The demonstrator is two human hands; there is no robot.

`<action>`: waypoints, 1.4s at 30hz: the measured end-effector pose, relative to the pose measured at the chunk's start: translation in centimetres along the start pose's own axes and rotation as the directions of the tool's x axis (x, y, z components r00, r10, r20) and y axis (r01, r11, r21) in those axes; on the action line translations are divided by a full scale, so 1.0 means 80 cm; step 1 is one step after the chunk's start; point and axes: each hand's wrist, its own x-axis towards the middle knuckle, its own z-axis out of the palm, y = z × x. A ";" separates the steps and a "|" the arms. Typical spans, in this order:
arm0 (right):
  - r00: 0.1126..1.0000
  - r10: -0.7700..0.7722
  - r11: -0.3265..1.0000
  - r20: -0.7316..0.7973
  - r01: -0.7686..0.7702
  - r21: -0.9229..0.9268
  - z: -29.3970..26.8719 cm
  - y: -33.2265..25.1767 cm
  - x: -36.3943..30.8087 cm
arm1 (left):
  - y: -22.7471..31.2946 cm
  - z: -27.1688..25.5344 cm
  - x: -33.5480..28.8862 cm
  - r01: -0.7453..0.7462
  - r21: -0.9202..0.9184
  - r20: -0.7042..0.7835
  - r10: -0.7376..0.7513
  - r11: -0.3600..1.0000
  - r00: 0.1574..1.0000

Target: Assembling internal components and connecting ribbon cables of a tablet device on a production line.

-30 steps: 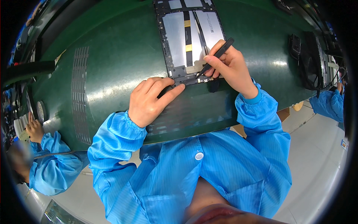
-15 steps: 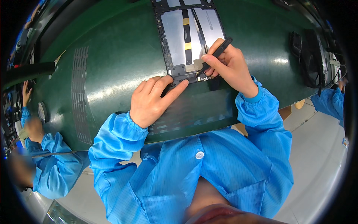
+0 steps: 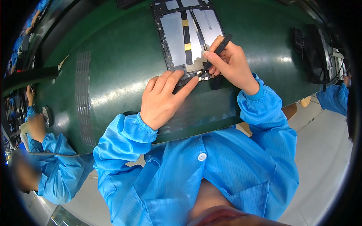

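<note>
An opened flat tablet-like device [image 3: 171, 37] lies before me, its silver inner panels framed in black. Down its middle runs a black flex cable [image 3: 186, 39] with gold bands. My right hand [image 3: 237, 67] grips a slim black pen-shaped tool [image 3: 223, 44], slanted so its lower end meets the small parts at the device's near edge. Beside that tip, my left hand [image 3: 162, 100] rests on the near left corner, fingers stretched and thumb apart, touching a black part [image 3: 184, 77] there. The left fingertips partly cover this corner.
On the green mat [image 3: 117, 71] a long sheet of dark strips [image 3: 83, 101] lies at left, with a round metal object [image 3: 45, 116] farther left. Black cabled gear [image 3: 315, 56] stands at right. Co-workers' blue sleeves show at left [image 3: 62, 165] and right [image 3: 333, 101].
My left hand has shifted right and slightly away from me along the near edge, its thumb now nearer the tool tip. The right hand keeps the tool in nearly the same place.
</note>
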 end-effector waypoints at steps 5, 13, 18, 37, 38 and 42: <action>0.991 -0.033 0.994 -0.132 0.046 0.101 -0.002 0.012 -0.003 | -0.010 -0.009 -0.008 -0.019 0.012 0.031 0.018 1.000 0.999; 0.897 -0.072 0.909 -0.437 0.239 0.341 -0.022 0.029 0.019 | -0.030 -0.011 0.002 0.306 -0.298 -0.042 -0.333 0.904 0.942; 0.883 -0.079 0.804 -0.462 0.331 0.494 -0.008 0.035 0.011 | -0.037 0.010 0.006 0.287 -0.261 0.000 -0.297 0.922 0.955; 0.846 -0.408 0.911 -0.342 0.400 -0.099 0.048 0.032 0.178 | -0.335 -0.125 -0.047 0.166 -0.986 0.023 -0.945 0.033 0.327; 0.833 -0.428 0.903 -0.351 0.385 -0.190 0.044 0.033 0.185 | -0.354 -0.117 -0.029 0.130 -0.991 0.055 -0.942 -0.012 0.332; 0.821 -0.436 0.884 -0.369 0.315 -0.345 0.049 0.025 0.209 | -0.413 -0.105 0.006 0.206 -0.974 -0.046 -0.974 0.093 0.221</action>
